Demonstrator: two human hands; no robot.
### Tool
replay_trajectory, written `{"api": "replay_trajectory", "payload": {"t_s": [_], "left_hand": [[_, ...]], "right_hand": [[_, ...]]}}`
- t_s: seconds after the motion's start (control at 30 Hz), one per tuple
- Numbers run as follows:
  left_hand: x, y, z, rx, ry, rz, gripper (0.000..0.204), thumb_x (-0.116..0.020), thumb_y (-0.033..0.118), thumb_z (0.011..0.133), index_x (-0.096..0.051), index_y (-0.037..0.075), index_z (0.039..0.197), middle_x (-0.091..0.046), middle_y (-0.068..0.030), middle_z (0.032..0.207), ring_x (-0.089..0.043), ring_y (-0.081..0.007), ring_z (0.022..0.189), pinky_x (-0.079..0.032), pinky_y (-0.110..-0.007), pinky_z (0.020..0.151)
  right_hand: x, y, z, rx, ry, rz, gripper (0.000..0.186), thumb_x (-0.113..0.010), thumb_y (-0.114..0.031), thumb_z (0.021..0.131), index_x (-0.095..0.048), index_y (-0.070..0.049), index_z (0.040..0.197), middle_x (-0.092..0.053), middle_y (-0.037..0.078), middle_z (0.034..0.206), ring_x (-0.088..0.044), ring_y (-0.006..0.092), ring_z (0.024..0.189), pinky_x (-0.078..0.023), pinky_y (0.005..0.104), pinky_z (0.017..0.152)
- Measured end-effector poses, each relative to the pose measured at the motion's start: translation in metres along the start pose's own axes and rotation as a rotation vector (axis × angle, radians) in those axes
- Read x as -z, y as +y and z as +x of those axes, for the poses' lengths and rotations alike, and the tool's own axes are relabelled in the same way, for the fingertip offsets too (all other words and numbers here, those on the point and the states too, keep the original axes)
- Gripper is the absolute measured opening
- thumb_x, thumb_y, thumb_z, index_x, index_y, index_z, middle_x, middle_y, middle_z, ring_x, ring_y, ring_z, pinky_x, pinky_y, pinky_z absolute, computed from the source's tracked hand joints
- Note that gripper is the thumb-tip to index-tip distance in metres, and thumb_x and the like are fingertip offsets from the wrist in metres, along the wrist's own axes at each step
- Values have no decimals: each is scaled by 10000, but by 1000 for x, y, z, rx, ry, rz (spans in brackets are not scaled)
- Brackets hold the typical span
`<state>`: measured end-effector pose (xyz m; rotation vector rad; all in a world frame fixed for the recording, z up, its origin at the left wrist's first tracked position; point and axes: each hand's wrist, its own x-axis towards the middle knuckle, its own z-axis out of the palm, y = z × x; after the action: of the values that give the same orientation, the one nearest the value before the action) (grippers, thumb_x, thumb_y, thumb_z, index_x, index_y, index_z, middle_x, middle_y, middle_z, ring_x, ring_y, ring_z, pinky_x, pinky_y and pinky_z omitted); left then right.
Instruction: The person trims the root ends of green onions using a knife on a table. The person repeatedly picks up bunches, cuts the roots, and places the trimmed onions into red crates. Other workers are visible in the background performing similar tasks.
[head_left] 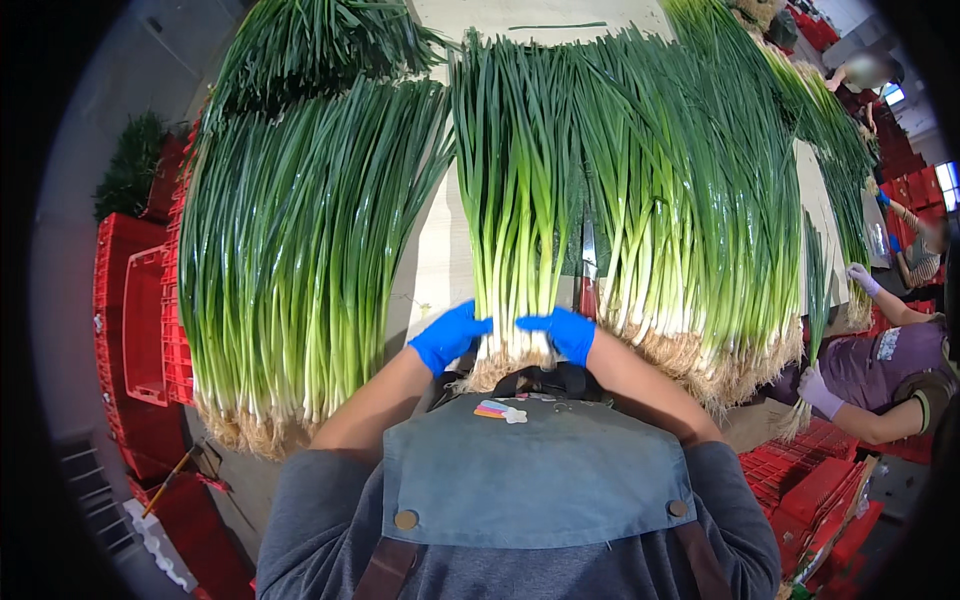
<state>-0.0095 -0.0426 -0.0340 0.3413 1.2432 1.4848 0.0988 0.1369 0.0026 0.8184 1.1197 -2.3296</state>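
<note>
From where I stand, the person at the worktop [425,262] has both hands in blue gloves, set low on one bunch of green onions [515,230]. The left hand [448,338] holds the bunch from its left side, the right hand [566,334] from its right, with the white stalks between them just above the pale roots. Each thumb lies across the front of the stalks; the other fingers are mostly hidden, so I cannot tell how tightly they close. The bunch lies in front of the person's apron [530,475], roots toward the body and green leaves stretching away over the worktop.

Just beside the right hand, a knife [588,250] with a red handle lies between this bunch and a broad right-hand heap [700,220] of the same onions. A left-hand heap [300,260] lies across a pale strip of bare worktop, its roots also facing the near edge. Beyond it is a darker pile of leaves [310,50].

Red crates [145,320] stand at the far left, and more red crating [800,490] is at the lower right. Over on the right, a co-worker [880,365] in pale gloves holds a thin bunch [815,300] upright, roots down.
</note>
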Motion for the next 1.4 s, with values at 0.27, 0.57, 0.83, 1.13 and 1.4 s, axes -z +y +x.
{"api": "replay_trajectory", "payload": {"t_s": [0.27, 0.57, 0.83, 1.13, 1.4], "left_hand": [[-5, -5, -14, 296, 95, -456, 488, -600, 299, 860, -498, -48, 1187, -598, -149, 1062, -586, -190, 941, -471, -295, 813], [-20, -10, 7, 182, 223, -315, 485, -638, 228, 820, -491, -20, 1210, -598, -144, 1084, -594, -219, 943, -475, -343, 825], [-25, -6, -18, 427, -8, -516, 433, -579, 171, 865, -449, 6, 1243, -589, -164, 1120, -621, -251, 946, -520, -379, 820], [-29, 11, -34, 309, -12, -433, 427, -593, 153, 850, -466, 8, 1231, -579, -137, 1140, -598, -237, 989, -499, -346, 853], [21, -29, -36, 318, 104, -298, 453, -642, 209, 830, -494, 10, 1210, -586, -96, 1117, -579, -198, 988, -469, -328, 857]], "right_hand": [[17, 26, -13, 118, 30, -434, 469, -642, -346, 814, -583, -6, 1132, -633, 74, 997, -553, 140, 864, -437, 298, 792], [21, 30, -1, 175, 23, -103, 418, -639, -125, 809, -536, -27, 1203, -597, 72, 1101, -545, 158, 977, -424, 297, 867], [27, 34, 9, 205, -17, -184, 390, -604, -119, 836, -527, 0, 1199, -599, 83, 1116, -550, 163, 983, -421, 314, 885], [-12, 10, -6, 60, -121, -66, 451, -567, -253, 883, -480, -9, 1252, -563, 105, 1172, -557, 178, 1021, -440, 316, 887], [-33, 31, 37, -54, -125, -201, 488, -565, -406, 870, -541, -52, 1204, -589, 87, 1114, -541, 167, 984, -416, 305, 879]]}}
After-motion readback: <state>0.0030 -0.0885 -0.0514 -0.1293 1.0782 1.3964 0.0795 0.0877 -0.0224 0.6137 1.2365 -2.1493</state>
